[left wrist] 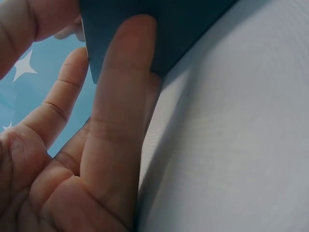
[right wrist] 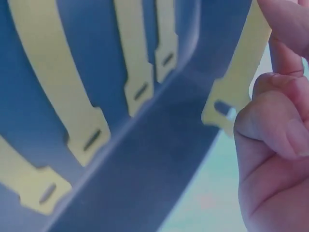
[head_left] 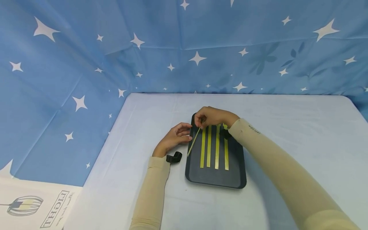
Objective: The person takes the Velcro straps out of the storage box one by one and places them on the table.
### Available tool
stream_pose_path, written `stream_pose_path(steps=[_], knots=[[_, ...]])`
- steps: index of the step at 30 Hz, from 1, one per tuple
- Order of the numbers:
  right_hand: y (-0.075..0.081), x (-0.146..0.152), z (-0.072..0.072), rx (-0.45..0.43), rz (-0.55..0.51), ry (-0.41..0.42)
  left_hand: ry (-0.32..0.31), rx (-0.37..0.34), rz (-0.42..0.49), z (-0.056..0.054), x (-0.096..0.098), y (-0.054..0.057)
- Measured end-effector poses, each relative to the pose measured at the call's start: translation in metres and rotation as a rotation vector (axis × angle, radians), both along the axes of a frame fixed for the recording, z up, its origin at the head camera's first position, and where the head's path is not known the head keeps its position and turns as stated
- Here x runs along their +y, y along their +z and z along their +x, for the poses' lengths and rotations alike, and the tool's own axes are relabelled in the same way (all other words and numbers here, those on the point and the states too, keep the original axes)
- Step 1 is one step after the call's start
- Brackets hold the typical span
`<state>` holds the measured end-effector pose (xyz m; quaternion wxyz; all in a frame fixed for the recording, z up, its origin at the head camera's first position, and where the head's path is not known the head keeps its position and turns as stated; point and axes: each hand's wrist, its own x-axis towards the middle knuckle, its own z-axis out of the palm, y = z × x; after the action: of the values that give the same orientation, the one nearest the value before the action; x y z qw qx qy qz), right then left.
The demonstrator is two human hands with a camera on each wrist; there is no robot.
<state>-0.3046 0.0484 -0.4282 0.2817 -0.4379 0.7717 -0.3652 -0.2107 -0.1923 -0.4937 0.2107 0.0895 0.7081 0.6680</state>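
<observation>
In the head view a dark shallow tray [head_left: 211,177] lies on the table. Several yellow cable straps [head_left: 209,147] lie side by side in it, and the right wrist view shows their slotted ends. My right hand [head_left: 212,115], over the tray's far left corner, pinches another yellow cable strap [head_left: 194,142] near its slotted end. This strap slants down to the tray's left rim. My left hand [head_left: 175,137] is at that left side, its fairly straight fingers touching the tray wall [left wrist: 193,24] in the left wrist view.
A white cloth [head_left: 293,143] covers the table. Blue star-patterned fabric [head_left: 161,48] hangs behind and to the left. Printed pale fabric [head_left: 31,204] lies at the lower left. A black wrist mount [head_left: 174,157] sits by my left wrist.
</observation>
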Motion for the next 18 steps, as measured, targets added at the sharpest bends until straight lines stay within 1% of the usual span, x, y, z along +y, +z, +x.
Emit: stream_pose_path(steps=[7, 11, 18], knots=[[0.018, 0.013, 0.004, -0.005, -0.009, -0.049, -0.005, 0.006, 0.007, 0.0, 0.0, 0.002], [0.021, 0.022, 0.005, 0.0, -0.021, -0.062, -0.006, 0.006, 0.005, 0.0, 0.001, 0.002], [0.023, 0.038, 0.006, 0.078, -0.052, -0.077, -0.004, 0.01, 0.004, 0.002, 0.001, 0.002]])
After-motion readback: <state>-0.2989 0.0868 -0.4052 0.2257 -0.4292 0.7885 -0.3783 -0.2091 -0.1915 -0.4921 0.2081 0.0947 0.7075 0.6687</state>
